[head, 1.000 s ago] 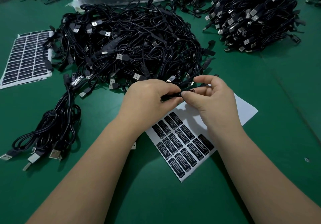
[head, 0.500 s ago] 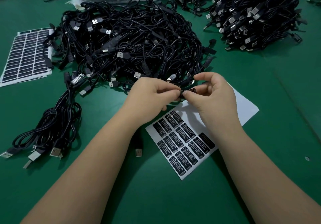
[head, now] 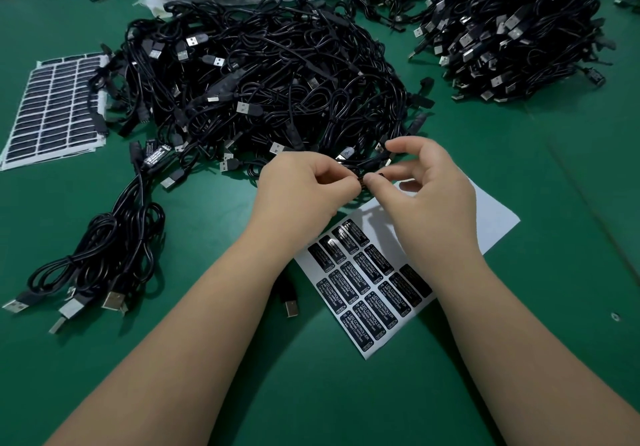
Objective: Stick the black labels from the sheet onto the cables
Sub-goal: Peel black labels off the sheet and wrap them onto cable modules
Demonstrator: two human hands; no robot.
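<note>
At the far left lies a full sheet of labels [head: 55, 110], seemingly untouched. Near left, a small bundle of cables [head: 104, 255] lies apart from the rest, and one carries a label [head: 156, 157], so these look finished. The big tangled pile [head: 263, 82] in the middle appears mostly unlabelled, so most of the work is left. Just near it, the left hand [head: 298, 193] pinches a black cable part [head: 362, 179] with curled fingers, and the right hand [head: 429, 196] pinches it from the other side, likely pressing a label on. Under the right wrist, the working sheet [head: 485, 217] is bare at its far end, with rows left near. Far right sits another heap [head: 512, 33], its state unclear
</note>
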